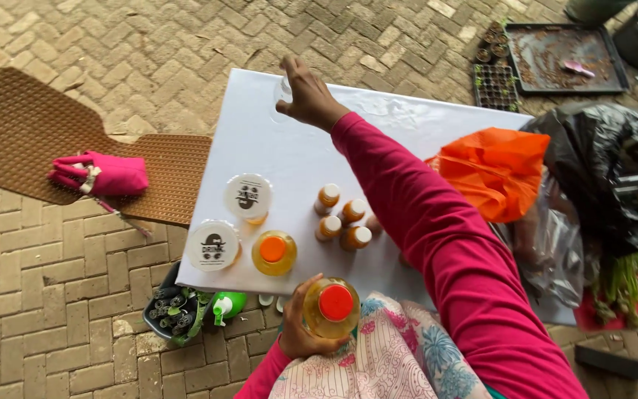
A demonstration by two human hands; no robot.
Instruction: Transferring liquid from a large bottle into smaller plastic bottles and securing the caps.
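Our left hand (300,329) grips a bottle (331,307) with a red cap, at the table's (297,155) near edge. Our right hand (309,96) reaches to the far edge, fingers closed around a clear cup (282,100).

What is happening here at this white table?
A person in pink sleeves sits at a white table outdoors on brick paving. The left hand holds a bottle of amber liquid with an orange cap, near the lap. The right hand reaches to the far edge and grips a clear cup. On the table stand another orange-capped bottle, two lidded cups and several small bottles. An orange bag lies to the right.
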